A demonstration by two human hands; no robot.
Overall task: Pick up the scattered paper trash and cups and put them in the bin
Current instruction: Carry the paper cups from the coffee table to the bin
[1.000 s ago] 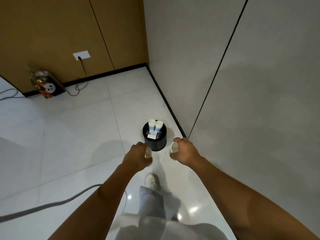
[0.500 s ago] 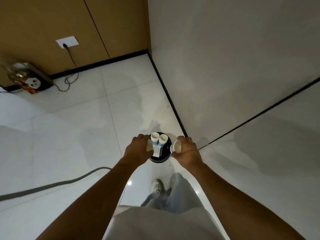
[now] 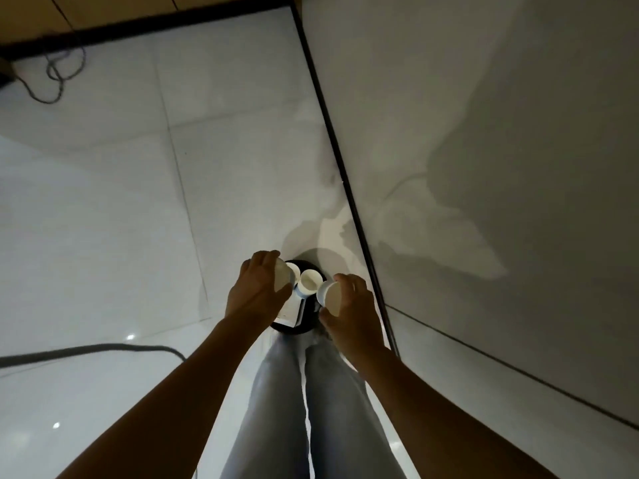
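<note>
A small round black bin (image 3: 308, 327) stands on the white tile floor close to the wall, directly under my hands. Two upright white cups (image 3: 310, 282) and a piece of white paper (image 3: 289, 311) stick out of it. My left hand (image 3: 254, 292) grips a white paper cup (image 3: 280, 274) over the bin's left side. My right hand (image 3: 349, 307) grips another white paper cup (image 3: 331, 293), tilted, over the bin's right side. Most of the bin's rim is hidden by my hands.
A grey wall with a dark baseboard (image 3: 345, 188) runs along the right, very near the bin. A grey cable (image 3: 86, 350) crosses the floor at the left. A tangled cord (image 3: 55, 77) lies at the far left by the wooden wall. My legs (image 3: 311, 402) stand just behind the bin.
I have stepped up to the bin and now look straight down on it. Both hands, each still holding a cup, have moved from in front of the bin to above its opening.
</note>
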